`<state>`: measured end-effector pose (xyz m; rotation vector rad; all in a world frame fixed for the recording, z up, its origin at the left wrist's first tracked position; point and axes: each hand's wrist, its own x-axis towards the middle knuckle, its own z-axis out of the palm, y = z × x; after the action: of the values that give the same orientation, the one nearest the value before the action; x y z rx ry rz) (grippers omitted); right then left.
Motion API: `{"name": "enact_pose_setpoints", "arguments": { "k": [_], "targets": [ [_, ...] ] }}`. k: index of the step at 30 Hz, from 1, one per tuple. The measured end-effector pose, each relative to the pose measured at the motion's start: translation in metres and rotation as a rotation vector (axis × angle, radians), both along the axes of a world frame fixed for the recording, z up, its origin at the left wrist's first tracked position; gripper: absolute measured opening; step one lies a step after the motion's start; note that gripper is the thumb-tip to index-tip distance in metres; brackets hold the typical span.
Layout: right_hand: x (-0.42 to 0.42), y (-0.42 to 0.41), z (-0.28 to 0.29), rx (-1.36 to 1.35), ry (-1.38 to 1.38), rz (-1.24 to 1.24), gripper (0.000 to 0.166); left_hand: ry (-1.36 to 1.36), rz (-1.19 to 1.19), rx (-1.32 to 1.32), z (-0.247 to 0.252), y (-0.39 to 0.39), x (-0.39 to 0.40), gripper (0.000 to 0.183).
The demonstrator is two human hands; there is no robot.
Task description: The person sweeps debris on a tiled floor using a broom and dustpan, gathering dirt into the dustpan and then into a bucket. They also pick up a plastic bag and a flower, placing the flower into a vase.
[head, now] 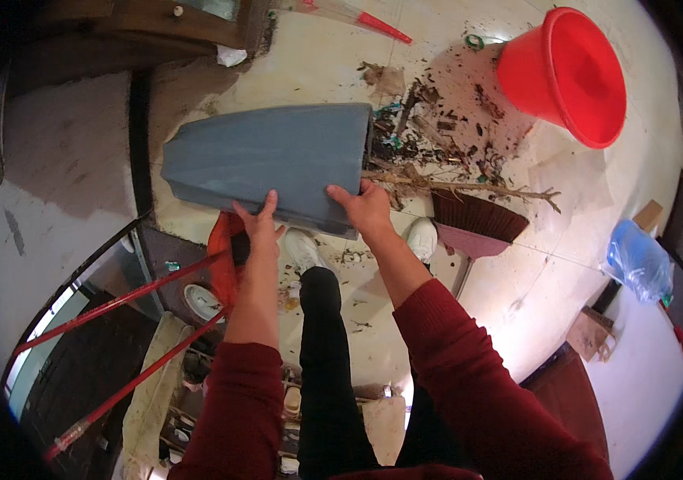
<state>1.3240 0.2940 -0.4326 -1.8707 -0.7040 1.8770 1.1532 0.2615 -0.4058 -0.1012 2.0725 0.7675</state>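
Observation:
A tall grey tapered container (275,156) lies on its side on the tiled floor, its wide mouth facing right. My right hand (368,207) grips the rim at the near corner of the mouth, thumb on the outer wall. My left hand (260,222) touches the container's near side, fingers spread. Dry leaves, soil and twigs (431,129) lie in a heap at the mouth. A long dry branch (485,187) sticks out rightward from near the rim. The brown bristles of a broom (476,216) rest just right of my right hand.
A red plastic bucket (527,75) stands tilted in view at upper right. A red-handled dustpan (221,258) is beside my left forearm. A blue plastic bag (638,261) lies at right. Wooden furniture (209,24) stands at upper left. White shoes (302,249) are below the container.

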Motion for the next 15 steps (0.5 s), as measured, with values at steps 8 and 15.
{"name": "enact_pose_setpoints", "arguments": {
  "k": [8,15],
  "targets": [
    [0.036,-0.014,-0.002,-0.014,0.081,-0.003,0.042,0.085,-0.026,0.165,-0.044,-0.035,0.020,0.105],
    [0.119,-0.007,0.007,-0.074,0.051,-0.082,0.038,0.180,-0.206,0.021,-0.034,-0.030,0.113,0.120]
  ]
}}
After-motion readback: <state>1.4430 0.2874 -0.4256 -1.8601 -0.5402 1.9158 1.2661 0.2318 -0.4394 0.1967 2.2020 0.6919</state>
